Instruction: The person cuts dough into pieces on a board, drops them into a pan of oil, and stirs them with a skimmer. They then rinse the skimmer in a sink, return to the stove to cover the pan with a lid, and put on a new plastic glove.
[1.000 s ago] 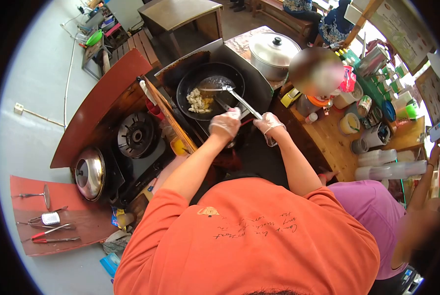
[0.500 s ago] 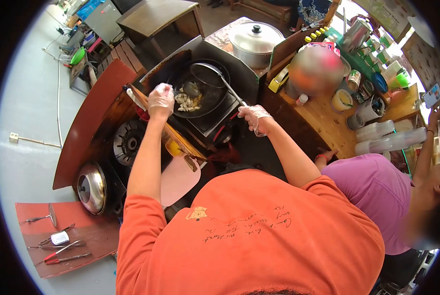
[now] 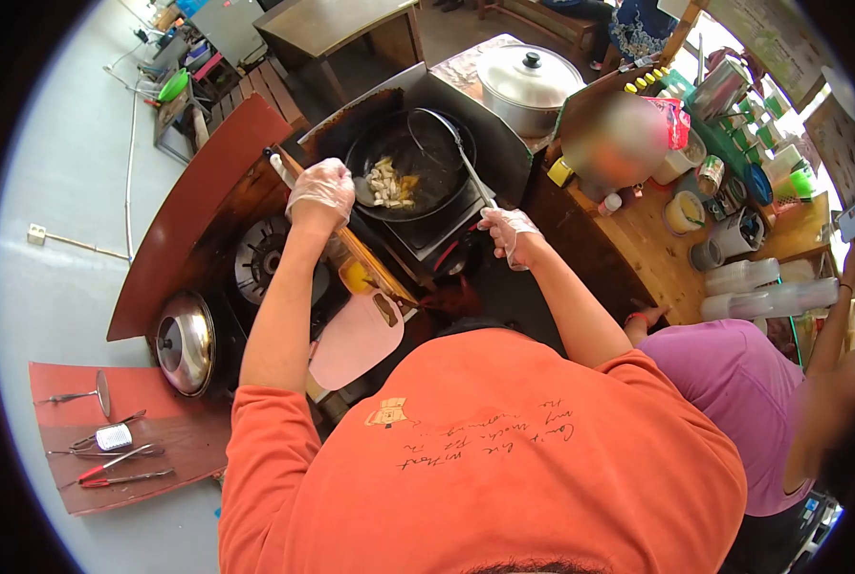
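My left hand (image 3: 320,194), in a clear plastic glove, is closed at the left edge of the black wok (image 3: 442,191); what it grips is hidden. A dull grey rounded shape beside its fingers is partly hidden. My gloved right hand (image 3: 511,236) is wrapped round the long handle of a skimmer (image 3: 434,132), whose round head is over the wok's upper right part. Pale pieces of food (image 3: 386,184) with some yellow bits lie in the wok's left half. The wok sits on a stove inside dark metal screens.
A lidded pot (image 3: 530,81) stands behind the screen. Left are a second burner (image 3: 260,260), a steel lid (image 3: 185,344) and a pink board (image 3: 359,342). A co-worker in purple (image 3: 719,387) is at the wooden counter (image 3: 638,234) on the right, among tubs and cups.
The view has shifted, so the wok appears further right. The grey rounded shape has moved from above the food to beside my left hand. My right hand still holds the skimmer.
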A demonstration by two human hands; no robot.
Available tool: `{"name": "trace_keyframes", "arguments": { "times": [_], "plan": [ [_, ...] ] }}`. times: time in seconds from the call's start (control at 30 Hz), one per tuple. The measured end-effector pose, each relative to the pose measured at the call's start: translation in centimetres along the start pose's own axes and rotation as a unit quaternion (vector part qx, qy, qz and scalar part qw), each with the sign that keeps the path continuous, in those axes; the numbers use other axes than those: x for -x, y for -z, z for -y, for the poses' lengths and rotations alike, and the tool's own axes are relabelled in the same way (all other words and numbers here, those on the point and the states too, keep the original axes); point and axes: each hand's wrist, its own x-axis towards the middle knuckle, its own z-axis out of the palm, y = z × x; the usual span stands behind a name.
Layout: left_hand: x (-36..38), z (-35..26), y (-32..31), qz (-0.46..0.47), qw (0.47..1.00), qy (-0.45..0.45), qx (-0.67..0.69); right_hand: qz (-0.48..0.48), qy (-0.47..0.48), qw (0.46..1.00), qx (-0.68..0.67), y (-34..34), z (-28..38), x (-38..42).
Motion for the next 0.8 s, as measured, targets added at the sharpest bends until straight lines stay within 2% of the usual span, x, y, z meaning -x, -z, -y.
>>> {"name": "trace_keyframes", "arguments": {
  "times": [0.03,0.07,0.13,0.2,0.23,0.27,0.3,0.37,0.53,0.6,0.63,0.7,0.73,0.8],
  "plan": [
    [0.4,0.0,-0.4,-0.046,0.989,0.099,0.097,0.013,-0.002,1.000,0.002,0.1,-0.1,-0.3],
    [0.8,0.7,-1.4,-0.057,0.981,0.145,0.115,0.014,-0.001,1.000,0.007,0.0,0.3,-0.1],
    [2.4,1.9,-3.8,-0.125,0.960,0.191,0.161,0.002,-0.008,0.999,0.036,-0.3,0.7,0.7],
    [3.4,3.4,-7.2,-0.149,0.946,0.225,0.182,0.004,-0.011,0.999,0.049,-0.3,0.8,0.8],
    [3.7,4.5,-9.4,-0.117,0.894,0.285,0.324,0.004,-0.015,0.998,0.058,-0.2,0.8,0.9],
    [3.9,5.1,-11.0,-0.083,0.819,0.336,0.458,0.007,-0.014,0.998,0.063,-0.2,0.9,1.2],
    [3.9,4.9,-11.6,-0.084,0.818,0.338,0.458,0.008,-0.014,0.998,0.065,-0.3,1.0,1.3],
    [3.7,3.9,-12.6,-0.083,0.754,0.387,0.525,0.007,-0.008,0.996,0.085,-0.3,1.3,1.6],
    [2.1,3.1,-15.4,-0.072,0.758,0.368,0.533,0.013,0.019,0.997,0.075,-0.4,1.6,2.0],
    [1.3,3.8,-17.1,-0.059,0.805,0.278,0.521,0.011,0.024,0.997,0.076,-0.3,1.7,2.2],
    [1.0,4.1,-17.7,-0.061,0.804,0.280,0.522,0.010,0.029,0.997,0.073,-0.3,1.9,2.4],
    [0.7,4.3,-18.0,-0.161,0.899,0.182,0.364,0.011,0.033,0.997,0.074,-0.2,2.1,2.4],
    [1.2,2.3,-13.3,-0.174,0.928,0.158,0.289,0.008,0.037,0.997,0.069,0.0,2.1,2.3],
    [1.6,1.7,-10.3,-0.175,0.934,0.141,0.278,0.007,0.040,0.997,0.067,0.2,2.3,2.1]
  ]
}}
